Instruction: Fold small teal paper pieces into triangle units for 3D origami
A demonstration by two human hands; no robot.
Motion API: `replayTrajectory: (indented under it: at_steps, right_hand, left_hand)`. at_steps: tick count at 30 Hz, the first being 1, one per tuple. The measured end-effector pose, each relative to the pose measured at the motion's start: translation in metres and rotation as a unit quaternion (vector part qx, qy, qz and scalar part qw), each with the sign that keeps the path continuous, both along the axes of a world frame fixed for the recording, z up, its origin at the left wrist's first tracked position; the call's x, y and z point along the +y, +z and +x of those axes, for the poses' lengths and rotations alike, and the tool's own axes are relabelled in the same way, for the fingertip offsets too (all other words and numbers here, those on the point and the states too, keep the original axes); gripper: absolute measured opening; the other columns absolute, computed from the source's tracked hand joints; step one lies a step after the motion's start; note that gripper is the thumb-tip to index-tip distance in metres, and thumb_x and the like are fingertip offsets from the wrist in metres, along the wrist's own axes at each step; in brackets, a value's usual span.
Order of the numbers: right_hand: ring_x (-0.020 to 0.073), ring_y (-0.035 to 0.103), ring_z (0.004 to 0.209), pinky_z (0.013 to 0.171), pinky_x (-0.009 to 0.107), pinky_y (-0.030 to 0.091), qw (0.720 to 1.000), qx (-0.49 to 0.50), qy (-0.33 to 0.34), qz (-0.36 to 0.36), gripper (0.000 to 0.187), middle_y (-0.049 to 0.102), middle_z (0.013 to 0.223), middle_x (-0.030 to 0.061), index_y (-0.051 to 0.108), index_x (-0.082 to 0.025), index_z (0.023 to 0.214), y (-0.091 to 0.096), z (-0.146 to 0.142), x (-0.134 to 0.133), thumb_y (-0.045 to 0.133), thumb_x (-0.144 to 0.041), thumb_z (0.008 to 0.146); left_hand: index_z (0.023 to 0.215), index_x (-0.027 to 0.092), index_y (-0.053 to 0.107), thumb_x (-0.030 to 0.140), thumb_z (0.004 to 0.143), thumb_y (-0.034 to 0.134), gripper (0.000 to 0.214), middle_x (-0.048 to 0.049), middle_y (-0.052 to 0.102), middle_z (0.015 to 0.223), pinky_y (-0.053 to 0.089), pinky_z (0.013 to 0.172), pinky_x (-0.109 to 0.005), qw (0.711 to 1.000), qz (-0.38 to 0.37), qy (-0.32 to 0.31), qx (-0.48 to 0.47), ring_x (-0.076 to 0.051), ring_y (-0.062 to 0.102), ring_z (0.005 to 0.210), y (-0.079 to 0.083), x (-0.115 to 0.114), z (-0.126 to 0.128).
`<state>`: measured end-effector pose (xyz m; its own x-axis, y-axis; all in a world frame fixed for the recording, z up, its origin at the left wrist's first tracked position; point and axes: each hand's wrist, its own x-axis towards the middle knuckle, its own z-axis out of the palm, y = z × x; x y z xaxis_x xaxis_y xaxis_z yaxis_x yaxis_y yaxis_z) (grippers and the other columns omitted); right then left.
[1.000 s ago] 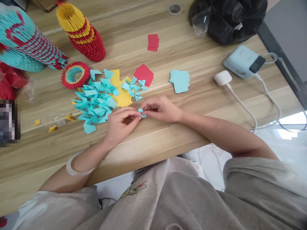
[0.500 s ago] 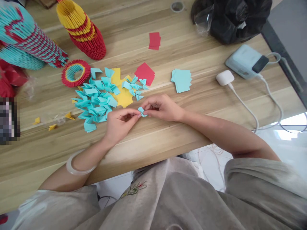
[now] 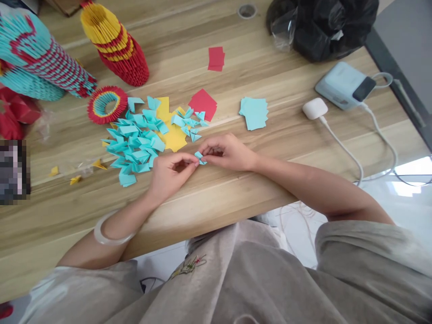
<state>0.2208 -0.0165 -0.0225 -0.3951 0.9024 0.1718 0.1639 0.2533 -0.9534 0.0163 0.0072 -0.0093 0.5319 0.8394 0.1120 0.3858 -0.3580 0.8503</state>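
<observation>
Close together, the 2 hands share 1 small folded turquoise paper piece [image 3: 199, 155], raised just over the wooden table [image 3: 216, 198]. Its left end sits between the thumb and index finger of the left hand [image 3: 168, 175]; the right hand [image 3: 229, 153] pinches its other end. Both grips are narrow, with hardly any gap at the fingertips. A white bangle [image 3: 99, 234] circles the left forearm, below and left of the grip.

Left of the grip, past the left hand's fingers, spreads a heap of folded turquoise pieces [image 3: 135, 139]. Just beyond the grip lies a smaller cluster of folded turquoise pieces [image 3: 189, 120], beside yellow paper sheets [image 3: 175, 137] and a fanned stack of red paper [image 3: 203, 105]. Flat turquoise squares [image 3: 254, 113] lie beyond the grip to the right. Farther off to the left, a red-rimmed folded-paper ring [image 3: 90, 108] touches the table near a red-and-yellow folded-paper sculpture [image 3: 118, 49]. Well to the right of the grip are a white earbud case [image 3: 315, 108] and a pale blue power bank [image 3: 342, 85].
</observation>
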Motion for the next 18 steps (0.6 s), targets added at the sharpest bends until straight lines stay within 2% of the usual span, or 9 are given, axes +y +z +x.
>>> replayTrajectory:
  at_steps: [6, 11, 18]
  right_hand:
    - [0.0059, 0.060, 0.070, 0.063, 0.016, 0.045, 1.000, -0.003, 0.005, -0.015, 0.017, 0.069, 0.082, 0.0043, 0.063, -0.008, 0.092, 0.0024, 0.0003, -0.0014, 0.058, -0.024, 0.085]
    - [0.0028, 0.051, 0.062, 0.061, 0.015, 0.039, 0.998, -0.056, -0.002, 0.039, 0.020, 0.063, 0.074, 0.0005, 0.064, -0.008, 0.087, 0.0050, 0.0004, -0.0022, 0.059, -0.028, 0.086]
    - [0.0034, 0.048, 0.062, 0.062, 0.016, 0.034, 0.994, -0.083, -0.007, 0.068, 0.018, 0.059, 0.070, -0.0014, 0.062, -0.010, 0.080, 0.0033, 0.0006, -0.0015, 0.057, -0.025, 0.087]
  left_hand:
    - [0.083, 0.019, 0.073, 0.026, 0.080, 0.068, 0.009, -0.0015, 0.073, 0.076, 0.052, 0.058, -0.021, 1.000, 0.021, -0.011, 0.006, -0.012, 0.066, 0.064, -0.0021, 0.0000, -0.0016]
    - [0.084, 0.019, 0.073, 0.023, 0.081, 0.067, 0.007, -0.0010, 0.073, 0.077, 0.051, 0.060, -0.020, 0.999, 0.044, -0.016, 0.002, -0.011, 0.065, 0.066, -0.0020, -0.0017, -0.0019]
    - [0.082, 0.019, 0.071, 0.022, 0.082, 0.065, 0.007, -0.0003, 0.071, 0.074, 0.050, 0.058, -0.019, 0.998, 0.049, -0.030, 0.006, -0.010, 0.063, 0.063, -0.0006, -0.0016, -0.0013]
